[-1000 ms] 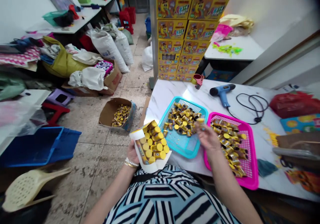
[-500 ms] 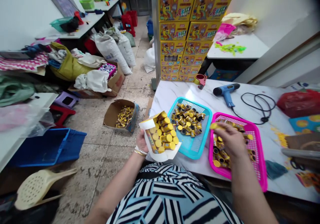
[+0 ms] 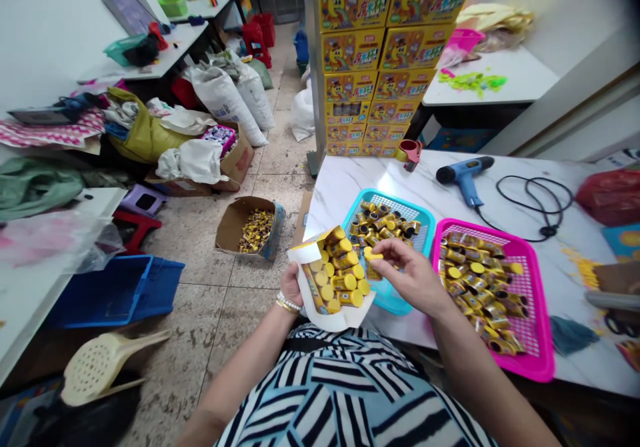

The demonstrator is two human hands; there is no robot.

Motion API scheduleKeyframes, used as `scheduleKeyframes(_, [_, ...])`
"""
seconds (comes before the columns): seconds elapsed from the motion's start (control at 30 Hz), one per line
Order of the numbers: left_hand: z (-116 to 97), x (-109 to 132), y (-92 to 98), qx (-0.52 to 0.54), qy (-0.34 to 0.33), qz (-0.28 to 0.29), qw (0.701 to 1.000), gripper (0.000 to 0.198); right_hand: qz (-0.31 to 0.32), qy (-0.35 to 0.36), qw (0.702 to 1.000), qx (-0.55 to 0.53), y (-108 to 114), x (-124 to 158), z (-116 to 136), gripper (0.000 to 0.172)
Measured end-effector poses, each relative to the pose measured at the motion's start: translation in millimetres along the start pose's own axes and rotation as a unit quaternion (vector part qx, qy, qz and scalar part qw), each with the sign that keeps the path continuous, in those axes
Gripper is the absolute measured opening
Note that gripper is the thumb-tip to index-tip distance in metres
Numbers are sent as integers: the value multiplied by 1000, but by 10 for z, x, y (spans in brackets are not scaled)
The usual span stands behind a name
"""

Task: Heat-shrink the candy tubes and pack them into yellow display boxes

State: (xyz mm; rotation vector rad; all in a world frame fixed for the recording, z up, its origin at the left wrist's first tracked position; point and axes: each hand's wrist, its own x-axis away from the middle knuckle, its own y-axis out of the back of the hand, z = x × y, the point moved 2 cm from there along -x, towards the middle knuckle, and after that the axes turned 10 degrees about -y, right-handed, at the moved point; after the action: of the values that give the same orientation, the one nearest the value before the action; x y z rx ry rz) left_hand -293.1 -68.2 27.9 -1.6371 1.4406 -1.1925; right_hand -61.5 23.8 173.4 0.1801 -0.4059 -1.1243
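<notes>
My left hand [image 3: 293, 286] grips a white and yellow open box [image 3: 320, 310] packed with small yellow-capped tubes [image 3: 340, 279], held tilted over my lap by the table's edge. My right hand [image 3: 407, 274] pinches one yellow tube [image 3: 373, 256] just to the right of the box's open top. Behind the hands a turquoise tray [image 3: 395, 300] holds several loose tubes. A pink tray [image 3: 530, 354] on the right holds many more of them.
A blue heat gun [image 3: 465, 172] with a black cord [image 3: 537, 200] lies on the marble table [image 3: 345, 180]. Stacked yellow cartons [image 3: 380, 60] stand behind. A cardboard box [image 3: 250, 227] of tubes, blue bins [image 3: 120, 290], sacks and a plastic stool are on the floor to the left.
My right hand went from the turquoise tray to the pink tray, took a yellow tube and brought it left to the box. The left hand kept holding the box.
</notes>
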Motion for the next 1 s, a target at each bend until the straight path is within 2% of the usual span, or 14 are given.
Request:
scheduleKeyframes(0.07, [-24, 22, -14, 2, -15, -5, 1000, 57, -21, 4, 999, -45, -167, 29, 8, 21])
scheduleKeyframes(0.13, [-33, 31, -42, 4, -28, -11, 1000, 53, -62, 23, 997, -41, -352, 56, 22, 17])
scheduleKeyframes(0.23, [-30, 24, -71, 3, -40, -7, 999, 51, -129, 102, 985, 56, -580, 88, 40, 12])
scheduleKeyframes(0.33, [-26, 14, -56, 2, -35, 7, 999, 49, -130, 185, 961, 156, -692, 113, -8, 8])
scheduleKeyframes(0.43, [-29, 18, -24, 1, -37, -2, 999, 46, -125, 192, 955, 190, -682, 123, -105, 1])
scheduleKeyframes(0.53, [-16, 24, -32, -4, -32, -22, 999, 48, -122, 175, 955, 206, -656, 112, -140, 17])
scheduleKeyframes(0.6, [6, 20, -56, -5, -19, -25, 999, 49, -94, 184, 953, 224, -653, 91, -114, 25])
scheduleKeyframes(0.67, [26, 12, -66, -8, -18, -29, 999, 50, -67, 213, 949, 221, -608, 56, -91, 26])
scheduleKeyframes(0.73, [33, 10, -43, -14, -29, -36, 999, 51, -83, 221, 952, 196, -468, -6, -142, 26])
scheduleKeyframes(0.8, [27, 16, 3, -19, -43, -47, 998, 51, -155, 166, 957, 182, -236, -109, -328, 26])
scheduleKeyframes(0.87, [13, 29, 42, -21, -48, -54, 997, 51, -219, 41, 948, 228, -1, -245, -647, 28])
scheduleKeyframes(0.9, [7, 36, 51, -19, -48, -56, 997, 51, -219, -25, 936, 275, 82, -315, -831, 29])
scheduleKeyframes(0.93, [1, 41, 50, -18, -47, -56, 997, 52, -191, -76, 923, 326, 128, -382, -1012, 31])
scheduleKeyframes(1.0, [-1, 47, 23, -15, -43, -52, 998, 53, -139, -117, 910, 373, 126, -481, -1313, 35])
